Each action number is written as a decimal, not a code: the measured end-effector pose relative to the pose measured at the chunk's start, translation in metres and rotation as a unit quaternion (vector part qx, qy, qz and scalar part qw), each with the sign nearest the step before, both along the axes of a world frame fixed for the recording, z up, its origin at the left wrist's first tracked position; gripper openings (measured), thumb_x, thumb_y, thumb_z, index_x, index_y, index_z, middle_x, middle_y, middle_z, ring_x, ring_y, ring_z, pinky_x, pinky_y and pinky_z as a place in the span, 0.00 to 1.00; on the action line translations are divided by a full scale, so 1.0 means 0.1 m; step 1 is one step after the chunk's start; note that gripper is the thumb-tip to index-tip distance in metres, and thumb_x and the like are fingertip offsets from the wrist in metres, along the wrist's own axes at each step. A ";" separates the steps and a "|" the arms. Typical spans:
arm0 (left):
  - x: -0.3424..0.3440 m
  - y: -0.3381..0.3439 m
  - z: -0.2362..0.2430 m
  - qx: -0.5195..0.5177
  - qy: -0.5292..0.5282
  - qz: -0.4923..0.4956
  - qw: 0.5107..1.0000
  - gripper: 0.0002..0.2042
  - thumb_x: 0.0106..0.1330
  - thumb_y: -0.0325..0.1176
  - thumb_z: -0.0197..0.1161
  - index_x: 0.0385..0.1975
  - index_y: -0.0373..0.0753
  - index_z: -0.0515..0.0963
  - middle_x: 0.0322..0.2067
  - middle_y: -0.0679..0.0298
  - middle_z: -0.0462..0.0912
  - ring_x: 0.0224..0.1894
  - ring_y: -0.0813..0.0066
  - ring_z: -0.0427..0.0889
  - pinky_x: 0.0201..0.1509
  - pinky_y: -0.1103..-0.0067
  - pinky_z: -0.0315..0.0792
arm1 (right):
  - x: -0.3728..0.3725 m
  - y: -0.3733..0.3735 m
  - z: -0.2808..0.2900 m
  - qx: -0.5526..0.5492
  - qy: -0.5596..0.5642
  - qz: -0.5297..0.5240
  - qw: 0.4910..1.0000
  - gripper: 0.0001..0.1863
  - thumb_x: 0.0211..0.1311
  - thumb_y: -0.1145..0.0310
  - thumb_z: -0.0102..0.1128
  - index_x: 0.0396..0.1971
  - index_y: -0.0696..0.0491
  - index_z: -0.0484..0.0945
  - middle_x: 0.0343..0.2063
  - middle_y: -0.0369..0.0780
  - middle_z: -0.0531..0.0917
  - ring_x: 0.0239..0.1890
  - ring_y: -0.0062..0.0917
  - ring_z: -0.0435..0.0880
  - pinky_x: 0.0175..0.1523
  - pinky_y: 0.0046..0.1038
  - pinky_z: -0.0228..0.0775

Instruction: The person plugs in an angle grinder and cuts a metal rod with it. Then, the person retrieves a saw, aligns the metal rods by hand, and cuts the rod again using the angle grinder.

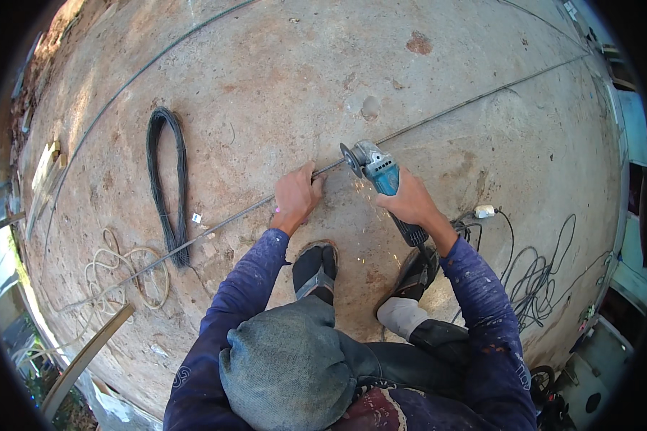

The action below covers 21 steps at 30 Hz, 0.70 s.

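Observation:
A long thin steel rod (474, 100) runs slantwise across the concrete floor. My left hand (295, 195) is closed round it just left of the middle of the view. My right hand (412, 200) grips the body of a blue and black angle grinder (382, 176). The grinder's cutting disc (349, 159) meets the rod a short way right of my left hand. Orange sparks fly down from there toward my feet. Fingers on the underside of both hands are partly hidden.
A bundle of dark wire (155, 169) lies at left, near a coil of pale rope (131, 262). At right there is a tangled dark cable (535, 287) and a white plug piece (484, 211). My sandalled feet (316, 267) stand close below the rod. Wooden pieces (44, 169) lie far left.

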State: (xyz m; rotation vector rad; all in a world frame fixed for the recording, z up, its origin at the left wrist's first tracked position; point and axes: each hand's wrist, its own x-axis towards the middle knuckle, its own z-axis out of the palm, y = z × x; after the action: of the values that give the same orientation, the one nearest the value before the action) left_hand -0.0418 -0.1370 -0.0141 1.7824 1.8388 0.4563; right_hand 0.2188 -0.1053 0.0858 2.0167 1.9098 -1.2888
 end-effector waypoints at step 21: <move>-1.36 0.79 3.41 0.293 -0.307 -0.325 0.845 0.63 0.57 0.87 0.44 0.73 0.27 0.62 0.68 0.42 0.72 0.70 0.48 0.73 0.74 0.50 0.63 | 0.28 -0.05 0.12 0.010 0.093 -0.098 0.991 0.30 0.47 0.55 0.73 0.45 0.61 0.78 0.34 0.46 0.83 0.36 0.33 0.83 0.45 0.36 0.77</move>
State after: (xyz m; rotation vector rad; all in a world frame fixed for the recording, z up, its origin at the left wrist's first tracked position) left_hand -0.1776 -0.0578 0.3269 2.1439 0.6106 1.2200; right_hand 0.2469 -0.1104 0.0974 2.2147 1.8406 -1.5597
